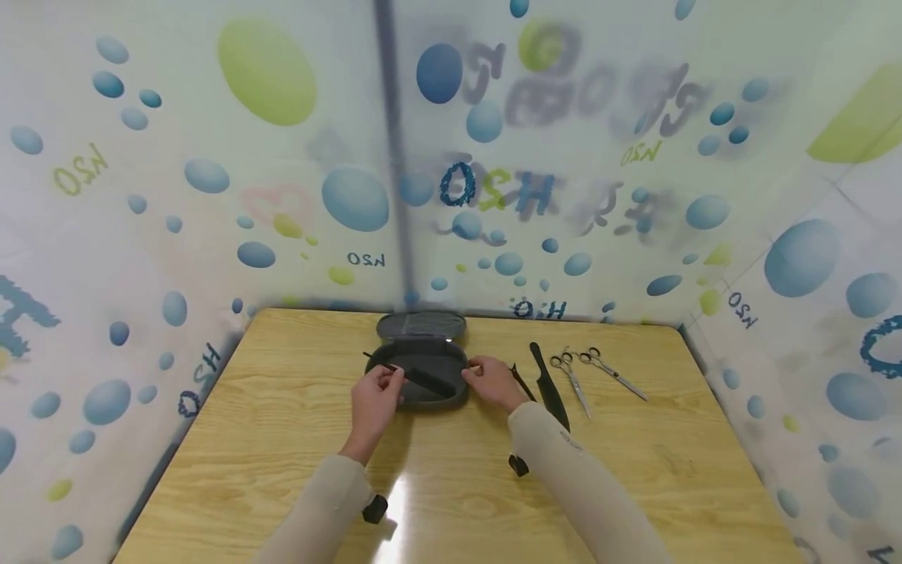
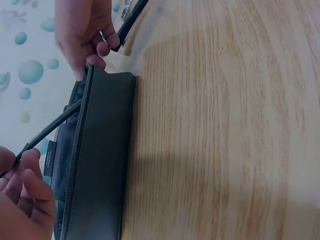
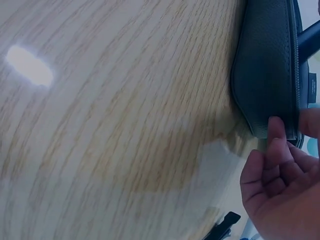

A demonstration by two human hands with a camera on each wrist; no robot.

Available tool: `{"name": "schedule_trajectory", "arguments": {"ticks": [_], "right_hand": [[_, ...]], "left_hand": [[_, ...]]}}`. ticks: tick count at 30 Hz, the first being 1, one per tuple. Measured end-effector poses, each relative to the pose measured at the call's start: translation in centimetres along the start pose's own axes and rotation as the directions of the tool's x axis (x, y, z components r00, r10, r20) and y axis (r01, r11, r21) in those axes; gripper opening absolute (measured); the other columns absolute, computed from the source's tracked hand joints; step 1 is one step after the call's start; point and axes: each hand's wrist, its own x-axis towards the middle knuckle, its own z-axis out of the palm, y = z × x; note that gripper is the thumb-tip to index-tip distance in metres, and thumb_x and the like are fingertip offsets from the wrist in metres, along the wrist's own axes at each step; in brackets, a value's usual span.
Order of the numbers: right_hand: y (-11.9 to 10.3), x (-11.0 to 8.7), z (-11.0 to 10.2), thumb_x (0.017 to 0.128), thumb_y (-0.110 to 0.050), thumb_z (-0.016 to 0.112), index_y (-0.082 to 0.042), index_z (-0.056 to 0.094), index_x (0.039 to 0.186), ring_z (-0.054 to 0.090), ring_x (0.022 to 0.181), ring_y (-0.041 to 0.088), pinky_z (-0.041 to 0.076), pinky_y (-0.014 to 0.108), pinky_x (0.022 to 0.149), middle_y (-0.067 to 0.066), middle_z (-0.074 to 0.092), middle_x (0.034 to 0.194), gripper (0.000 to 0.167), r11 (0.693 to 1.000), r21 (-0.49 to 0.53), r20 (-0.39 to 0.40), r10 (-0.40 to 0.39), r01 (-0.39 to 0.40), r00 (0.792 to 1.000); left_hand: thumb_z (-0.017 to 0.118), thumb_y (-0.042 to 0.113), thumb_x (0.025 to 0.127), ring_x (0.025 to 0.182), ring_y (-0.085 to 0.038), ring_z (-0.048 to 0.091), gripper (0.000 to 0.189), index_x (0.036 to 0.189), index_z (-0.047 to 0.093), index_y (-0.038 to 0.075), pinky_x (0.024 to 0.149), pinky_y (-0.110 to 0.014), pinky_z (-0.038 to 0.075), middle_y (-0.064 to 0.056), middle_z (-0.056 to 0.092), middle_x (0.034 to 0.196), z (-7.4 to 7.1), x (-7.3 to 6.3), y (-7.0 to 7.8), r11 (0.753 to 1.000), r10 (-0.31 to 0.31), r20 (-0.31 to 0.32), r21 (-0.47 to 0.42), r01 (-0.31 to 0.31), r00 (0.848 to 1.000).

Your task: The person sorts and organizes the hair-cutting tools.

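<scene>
Black comb between bent left fingers

- The table had a pale yellowish wood-grain top, with a bright streak of reflected light on its near part.
- A black zippered case sat open near the far edge, its lid tipped back.
- Just right of it lay a slim black hair clip, partly hidden.
- Next came a black handled comb, handle pointing away.
- Beside that lay metal scissors, blades toward the near side.
- Farthest right, a second pair of scissors lay slantwise.
</scene>
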Motion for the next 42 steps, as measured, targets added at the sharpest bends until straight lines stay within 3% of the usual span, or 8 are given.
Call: {"name": "schedule_trajectory", "arguments": {"ticks": [5, 12, 20, 25, 30, 34, 42], "right_hand": [[0.1, -0.2, 0.4, 0.096, -0.020, 0.058, 0.000, 0.060, 0.128, 0.068, 0.097, 0.025, 0.054, 0.041, 0.082, 0.017, 0.070, 0.111, 0.038, 0.992, 0.118, 0.053, 0.048, -0.054, 0.997], [-0.4, -0.9, 0.9, 0.092, -0.017, 0.062, 0.003, 0.051, 0.134, 0.065, 0.075, 0.016, 0.052, 0.030, 0.064, 0.015, 0.072, 0.102, 0.048, 0.972, 0.216, 0.117, 0.071, -0.095, 0.991], [-1.4, -2.2, 2.0, 0.090, -0.015, 0.064, 0.007, 0.036, 0.143, 0.070, 0.085, 0.019, 0.052, 0.031, 0.074, 0.013, 0.073, 0.098, 0.064, 0.954, 0.264, 0.139, 0.109, -0.143, 0.984], [-2.2, -3.1, 2.6, 0.088, -0.016, 0.065, 0.006, 0.036, 0.144, 0.067, 0.076, 0.016, 0.048, 0.027, 0.066, 0.007, 0.073, 0.087, 0.066, 0.946, 0.272, 0.150, 0.142, -0.179, 0.978], [-2.9, -4.1, 2.7, 0.087, -0.016, 0.065, 0.005, 0.040, 0.142, 0.061, 0.068, 0.015, 0.045, 0.024, 0.058, 0.005, 0.071, 0.083, 0.064, 0.940, 0.279, 0.160, 0.157, -0.197, 0.975], [-2.9, -4.7, 2.9, 0.088, -0.018, 0.065, 0.005, 0.040, 0.142, 0.057, 0.059, 0.011, 0.044, 0.023, 0.055, 0.002, 0.071, 0.079, 0.064, 0.954, 0.237, 0.155, 0.149, -0.183, 0.977], [-2.4, -5.2, 2.9, 0.093, -0.022, 0.061, 0.007, 0.050, 0.132, 0.063, 0.066, 0.012, 0.047, 0.025, 0.057, 0.003, 0.073, 0.080, 0.050, 0.978, 0.161, 0.125, 0.110, -0.129, 0.986]], "left_hand": [[0.060, 0.025, 0.097, 0.054, -0.013, 0.060, 0.022, 0.090, 0.069, 0.007, 0.054, -0.025, 0.048, -0.016, 0.074, 0.090, 0.1, -0.1, -0.1, 1.000, -0.010, 0.014, 0.016, 0.010, 1.000], [0.058, 0.025, 0.098, 0.052, -0.012, 0.058, 0.023, 0.091, 0.069, 0.006, 0.055, -0.026, 0.050, -0.015, 0.075, 0.089, 0.1, 0.7, -0.1, 0.998, -0.036, 0.011, 0.056, 0.035, 0.999], [0.055, 0.022, 0.097, 0.051, -0.009, 0.056, 0.027, 0.085, 0.070, 0.004, 0.054, -0.024, 0.043, -0.011, 0.076, 0.085, -0.2, 2.2, -0.3, 0.974, -0.105, 0.054, 0.208, 0.092, 0.993], [0.055, 0.022, 0.095, 0.059, -0.016, 0.053, 0.030, 0.079, 0.074, 0.005, 0.055, -0.027, 0.039, -0.010, 0.075, 0.080, -0.6, 2.6, -0.6, 0.941, -0.123, 0.101, 0.327, 0.084, 0.987], [0.054, 0.025, 0.096, 0.058, -0.017, 0.053, 0.033, 0.081, 0.077, 0.008, 0.055, -0.026, 0.039, -0.008, 0.075, 0.079, -0.9, 3.1, -1.0, 0.923, -0.167, 0.178, 0.373, 0.090, 0.970], [0.053, 0.025, 0.097, 0.053, -0.013, 0.052, 0.033, 0.082, 0.076, 0.007, 0.054, -0.025, 0.038, -0.008, 0.076, 0.078, -1.0, 3.2, -1.1, 0.911, -0.198, 0.218, 0.401, 0.097, 0.956], [0.055, 0.027, 0.094, 0.069, -0.021, 0.063, 0.033, 0.075, 0.077, 0.010, 0.057, -0.028, 0.042, -0.007, 0.074, 0.077, -1.0, 2.9, -0.4, 0.867, -0.236, 0.235, 0.489, 0.096, 0.943]]}}
